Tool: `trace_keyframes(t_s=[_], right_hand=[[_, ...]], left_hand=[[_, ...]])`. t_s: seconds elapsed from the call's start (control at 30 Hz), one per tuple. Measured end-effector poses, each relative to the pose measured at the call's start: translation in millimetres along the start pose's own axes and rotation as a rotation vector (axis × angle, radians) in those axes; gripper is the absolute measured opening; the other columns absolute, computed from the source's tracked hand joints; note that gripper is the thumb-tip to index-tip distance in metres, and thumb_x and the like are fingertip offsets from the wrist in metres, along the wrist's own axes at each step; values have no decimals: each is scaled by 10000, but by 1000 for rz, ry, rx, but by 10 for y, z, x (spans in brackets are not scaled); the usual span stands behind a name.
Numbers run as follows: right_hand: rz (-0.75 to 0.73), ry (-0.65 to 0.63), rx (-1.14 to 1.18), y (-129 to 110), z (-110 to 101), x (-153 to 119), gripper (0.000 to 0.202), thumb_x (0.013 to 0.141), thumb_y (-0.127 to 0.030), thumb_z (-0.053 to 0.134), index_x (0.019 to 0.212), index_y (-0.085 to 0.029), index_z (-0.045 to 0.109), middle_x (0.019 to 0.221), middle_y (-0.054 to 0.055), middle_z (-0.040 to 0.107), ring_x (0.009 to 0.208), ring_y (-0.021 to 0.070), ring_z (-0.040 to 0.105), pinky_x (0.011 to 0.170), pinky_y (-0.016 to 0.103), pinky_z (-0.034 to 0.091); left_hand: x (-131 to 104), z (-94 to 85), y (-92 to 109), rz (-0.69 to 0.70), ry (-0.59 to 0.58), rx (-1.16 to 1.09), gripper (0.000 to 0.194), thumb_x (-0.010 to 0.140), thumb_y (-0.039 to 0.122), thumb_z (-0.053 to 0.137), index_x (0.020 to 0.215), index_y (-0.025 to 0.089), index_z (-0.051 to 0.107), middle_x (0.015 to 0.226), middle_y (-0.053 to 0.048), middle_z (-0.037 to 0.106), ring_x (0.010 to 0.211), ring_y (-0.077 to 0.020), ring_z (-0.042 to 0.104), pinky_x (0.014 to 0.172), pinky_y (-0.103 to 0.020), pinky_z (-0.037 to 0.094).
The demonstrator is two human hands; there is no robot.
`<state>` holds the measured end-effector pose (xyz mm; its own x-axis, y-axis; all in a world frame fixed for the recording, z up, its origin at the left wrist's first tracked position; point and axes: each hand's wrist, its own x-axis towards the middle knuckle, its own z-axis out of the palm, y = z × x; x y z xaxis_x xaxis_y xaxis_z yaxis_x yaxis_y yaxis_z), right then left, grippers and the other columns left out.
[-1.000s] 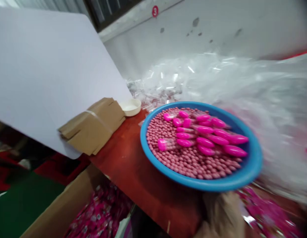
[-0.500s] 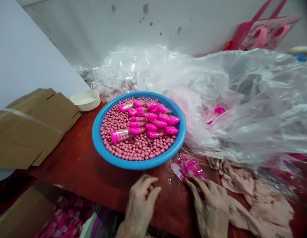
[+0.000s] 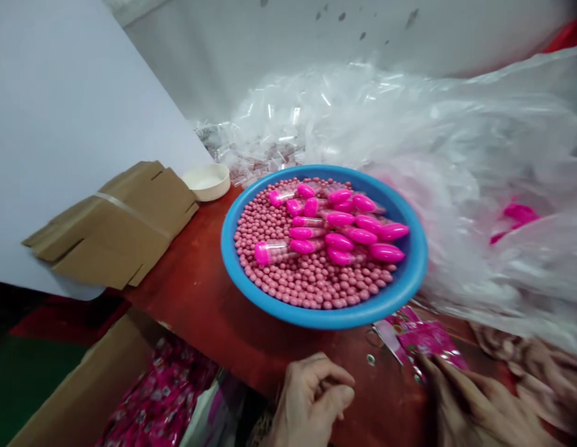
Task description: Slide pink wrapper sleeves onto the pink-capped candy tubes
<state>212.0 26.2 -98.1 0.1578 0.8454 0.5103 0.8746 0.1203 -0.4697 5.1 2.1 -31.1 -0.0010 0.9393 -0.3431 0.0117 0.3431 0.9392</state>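
Observation:
A blue basin (image 3: 324,318) stands on the red table, filled with pink beads (image 3: 264,217). On the beads lie several clear tubes with bright pink caps (image 3: 339,241). My left hand (image 3: 313,397) is below the basin's front edge, its fingers curled and thumb laid against them; whatever they might hold is hidden. At the lower right, my right hand (image 3: 479,403) reaches to the pink printed packets (image 3: 428,340), its fingertips at their near edge. The hand is blurred, and its grip is hard to make out. A small ring-like piece (image 3: 371,359) lies left of the packets.
Folded cardboard (image 3: 115,230) and a white round dish (image 3: 208,182) are at the left. Clear plastic bags (image 3: 493,143) cover the back and right. A crumpled cloth (image 3: 544,372) lies at the right. Below the table edge, a carton (image 3: 83,385) holds pink packets (image 3: 162,391).
The view has swung left, so the basin and table items appear farther right. My right hand remains by the packets; my left hand's fingers look more curled.

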Motion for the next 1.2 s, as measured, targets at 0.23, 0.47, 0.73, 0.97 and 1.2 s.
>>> trace_keyframes(t_s=[0.23,0.47,0.73,0.97,1.2], right_hand=[[-65,72,-209,-256,-114,153,443,956,-342,391,753,-98,699,603,78,585,569,203,470,537,313,370],[-8,221,-97,-357,-219,148,275,919,-237,504,837,-75,710,684,90,581,684,208,492,631,328,425],[-142,104,76,-565,-386,21,149,898,-121,516,908,-126,665,810,78,593,777,193,540,855,441,408],[139,-40,370,-618,-258,-216,222,844,-301,611,1008,-156,648,949,89,605,850,212,577,819,371,452],[982,-175,710,-731,-269,-272,375,591,-425,781,838,-159,689,782,43,708,700,200,651,690,256,537]], left_hand=[[9,12,64,-16,-55,83,127,769,207,572,733,152,681,655,19,522,533,-90,511,503,-202,380],[34,161,88,-95,-92,41,174,750,299,638,800,146,706,676,-25,652,561,-107,541,499,-201,381],[219,527,226,-176,-168,-468,266,635,189,776,890,143,716,821,-44,733,758,-122,614,739,-225,453],[206,541,134,-273,37,-610,182,605,174,776,741,91,688,703,-42,718,653,-117,602,696,-255,463],[139,474,68,-306,155,-646,260,498,173,829,689,134,656,625,-15,703,592,-140,608,645,-282,459]])
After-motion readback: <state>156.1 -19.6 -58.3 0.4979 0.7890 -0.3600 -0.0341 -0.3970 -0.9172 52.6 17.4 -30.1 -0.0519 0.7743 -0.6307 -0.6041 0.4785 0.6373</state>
